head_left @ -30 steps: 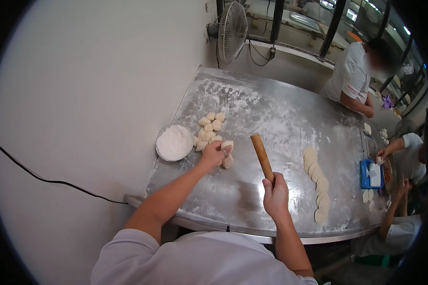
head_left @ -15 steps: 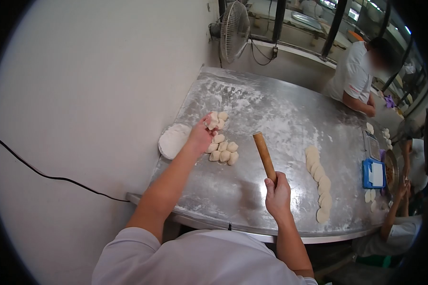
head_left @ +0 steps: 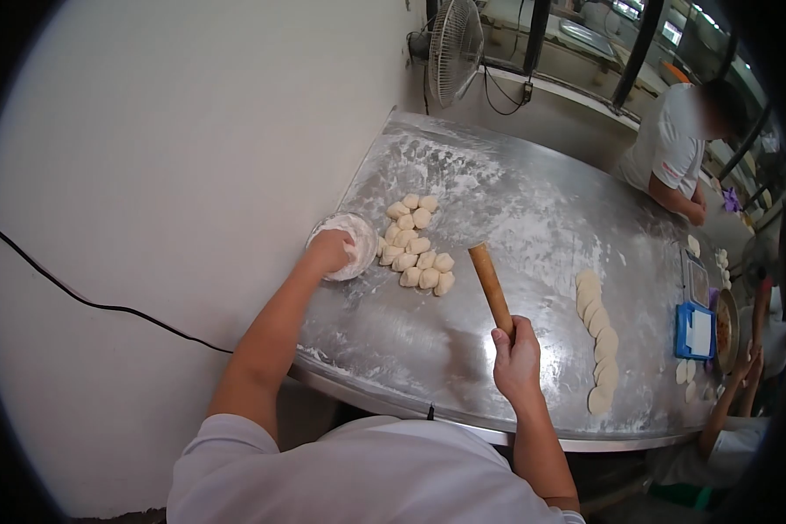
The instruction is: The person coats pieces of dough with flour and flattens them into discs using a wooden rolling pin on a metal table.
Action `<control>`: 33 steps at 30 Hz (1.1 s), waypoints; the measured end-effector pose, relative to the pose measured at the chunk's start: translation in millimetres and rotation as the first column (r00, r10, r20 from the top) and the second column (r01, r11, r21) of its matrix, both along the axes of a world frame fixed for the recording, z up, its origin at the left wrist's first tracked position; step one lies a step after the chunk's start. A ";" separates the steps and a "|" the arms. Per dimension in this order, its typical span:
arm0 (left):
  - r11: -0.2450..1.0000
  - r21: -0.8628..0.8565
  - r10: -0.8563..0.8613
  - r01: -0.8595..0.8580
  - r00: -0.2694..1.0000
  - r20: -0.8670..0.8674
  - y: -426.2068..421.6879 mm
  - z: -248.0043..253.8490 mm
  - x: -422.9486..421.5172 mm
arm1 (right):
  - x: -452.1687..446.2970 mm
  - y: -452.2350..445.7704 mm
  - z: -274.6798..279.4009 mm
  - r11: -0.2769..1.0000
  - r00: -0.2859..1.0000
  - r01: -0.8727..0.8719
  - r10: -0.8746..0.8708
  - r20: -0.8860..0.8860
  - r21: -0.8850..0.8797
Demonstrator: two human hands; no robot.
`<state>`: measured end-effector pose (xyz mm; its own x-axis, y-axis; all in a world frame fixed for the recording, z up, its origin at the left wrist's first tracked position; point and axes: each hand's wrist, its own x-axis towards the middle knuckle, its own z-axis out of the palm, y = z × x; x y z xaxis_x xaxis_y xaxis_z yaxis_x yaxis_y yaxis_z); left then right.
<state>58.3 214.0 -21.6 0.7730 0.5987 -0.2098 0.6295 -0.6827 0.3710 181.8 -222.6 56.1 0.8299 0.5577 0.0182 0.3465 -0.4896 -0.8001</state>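
Note:
My left hand reaches into a round bowl of white flour at the table's left edge. Its fingertips are down in the flour, so what they hold, if anything, is hidden. Just right of the bowl lie several small dough pieces in a loose cluster. My right hand is wrapped round the near end of a wooden rolling pin, whose far end points away over the metal table. To the right, flat dough rounds overlap in a long row.
The metal table is dusted with flour. At its right stand a blue container, a scale and a round pan. One co-worker leans at the far right corner; other people's arms show lower right. A fan hangs on the wall.
My left hand has gone from the dough pieces into the flour bowl, leaving the pieces spread in a cluster. My right hand still holds the rolling pin. The view has shifted slightly.

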 end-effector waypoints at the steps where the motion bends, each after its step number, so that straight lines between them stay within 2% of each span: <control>1: 0.995 -0.084 0.050 -0.044 0.996 0.072 -5.4 16.4 2.2 | 0.0 -1.2 -2.1 1.000 1.000 -0.006 0.006 0.003 -0.002; 2: 0.982 -0.171 0.105 -0.081 0.985 0.138 -10.4 28.7 4.2 | 0.0 -1.9 -1.8 1.000 1.000 -0.004 0.004 0.005 -0.003; 3: 0.871 -0.485 0.183 -0.079 0.968 0.171 -13.0 34.1 6.9 | 0.8 -0.9 -0.7 1.000 1.000 0.001 -0.001 0.006 -0.002; 4: 0.665 -0.745 0.265 -0.050 0.948 0.173 -15.3 38.2 10.5 | 1.5 0.1 0.4 1.000 1.000 0.009 -0.009 0.007 0.000; 5: 0.386 -0.922 0.343 0.002 0.928 0.146 -20.7 41.3 14.5 | 1.9 0.4 -0.1 1.000 1.000 0.013 -0.013 0.013 0.003; 8: 0.390 -0.903 0.119 0.182 0.962 0.245 -77.1 46.2 39.9 | 2.5 -0.1 -1.3 0.999 0.999 0.037 -0.037 0.014 0.002; 10: 0.684 -0.598 -0.213 0.417 0.899 0.383 -128.0 34.0 57.7 | 3.2 0.2 1.2 0.998 0.998 0.055 -0.055 -0.005 -0.014; 12: 0.754 -0.386 -0.474 0.532 0.847 0.243 -174.2 14.1 69.5 | 4.7 -1.6 -1.5 0.997 0.997 0.077 -0.077 0.003 -0.010; 14: 0.725 -0.228 -0.623 0.650 0.760 0.186 -197.0 -33.8 70.3 | 6.4 -2.2 -1.2 0.995 0.995 0.098 -0.098 -0.002 -0.003; 15: 0.697 -0.149 -0.686 0.701 0.713 0.148 -204.9 -35.5 71.1 | 8.2 -3.3 -3.0 0.994 0.994 0.106 -0.106 -0.003 -0.002; 18: 0.719 -0.311 -0.580 0.622 0.783 0.225 -205.0 -27.5 77.4 | 12.3 -6.7 -3.4 0.991 0.991 0.135 -0.135 0.012 0.002; 21: 0.795 -0.469 -0.395 0.385 0.915 0.083 -213.3 -13.0 97.7 | 15.7 -7.2 -3.6 0.987 0.987 0.158 -0.158 0.002 0.016; 24: 0.866 -0.149 -0.484 0.477 0.875 -0.017 -236.4 -24.0 109.9 | 15.7 -6.1 -3.3 0.986 0.986 0.168 -0.168 -0.020 0.016; 27: 0.862 0.090 -0.506 0.498 0.848 0.157 -245.6 -71.8 121.9 | 17.1 -6.8 -6.1 0.985 0.985 0.174 -0.174 0.002 0.010; 30: 0.838 0.068 -0.545 0.541 0.831 0.114 -242.2 -79.9 136.0 | 27.3 -12.5 -3.5 0.985 0.985 0.173 -0.173 0.002 -0.011; 33: 0.875 0.007 -0.477 0.484 0.860 0.183 -237.3 -79.5 134.9 | 45.8 -30.0 7.1 0.984 0.991 0.128 -0.122 0.053 -0.125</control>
<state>193.2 -23.3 -101.2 0.9885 0.1383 -0.0605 0.1503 -0.8668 0.4755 227.6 -252.6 63.1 0.8932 0.4496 -0.0080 0.3100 -0.6284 -0.7134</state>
